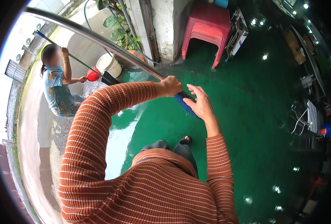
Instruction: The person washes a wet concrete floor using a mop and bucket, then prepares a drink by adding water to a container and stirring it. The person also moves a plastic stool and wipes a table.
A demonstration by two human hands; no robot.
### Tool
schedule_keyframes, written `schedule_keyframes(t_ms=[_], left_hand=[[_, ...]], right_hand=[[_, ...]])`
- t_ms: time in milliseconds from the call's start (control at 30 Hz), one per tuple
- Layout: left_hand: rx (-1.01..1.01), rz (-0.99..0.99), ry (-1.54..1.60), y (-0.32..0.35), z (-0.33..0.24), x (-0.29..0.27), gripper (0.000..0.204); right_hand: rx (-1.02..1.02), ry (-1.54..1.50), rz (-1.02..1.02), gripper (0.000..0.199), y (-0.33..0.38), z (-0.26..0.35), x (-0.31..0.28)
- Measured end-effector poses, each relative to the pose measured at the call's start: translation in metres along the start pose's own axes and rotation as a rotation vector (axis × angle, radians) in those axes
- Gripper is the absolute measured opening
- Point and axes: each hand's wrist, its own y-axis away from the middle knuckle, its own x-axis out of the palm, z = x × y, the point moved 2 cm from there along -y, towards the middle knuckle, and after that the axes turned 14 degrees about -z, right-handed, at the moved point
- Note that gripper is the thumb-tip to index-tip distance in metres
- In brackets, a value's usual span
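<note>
The left hand (169, 86) is clenched round the long metal pole (98, 39), just above its blue grip (186, 104); the right hand (199, 104) lies loose against that grip, fingers spread. Below the pole the green floor (247, 123) shines wet (puddled in places), so washing looks well under way.

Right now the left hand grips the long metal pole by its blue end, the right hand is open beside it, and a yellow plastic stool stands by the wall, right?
Not quite: the head view shows a red plastic stool, not yellow. The left hand does grip the long metal pole; the right hand is open beside it.
</note>
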Motion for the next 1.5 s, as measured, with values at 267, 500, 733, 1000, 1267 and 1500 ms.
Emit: schedule_keyframes(t_ms=[267, 500, 733, 1000, 1267, 1500], left_hand=[[-0.047, 0.223, 0.144, -0.095, 0.049, -0.018, 0.019], [0.052, 0.009, -0.203, -0.134, 0.11, 0.049, 0.019], [0.283, -0.128, -0.401, -0.097, 0.184, 0.038, 0.014], [0.44, -0.579, -0.349, -0.049, 0.271, 0.062, 0.029], [-0.065, -0.958, -0.162, -0.007, 0.286, 0.137, 0.011], [-0.358, -0.775, -0.026, 0.016, 0.252, 0.189, 0.056]], right_hand=[[-0.254, -0.111, 0.042, 0.068, -0.138, 0.017, -0.033], [-0.389, -0.176, 0.233, 0.078, -0.265, 0.064, 0.003], [-0.05, -0.485, 0.123, 0.02, -0.344, 0.055, 0.078], [0.029, -0.571, -0.333, 0.018, -0.387, 0.05, 0.117], [0.025, -0.625, -0.47, 0.016, -0.391, 0.058, 0.144], [0.148, -0.679, -0.392, 0.011, -0.378, 0.04, 0.176]])
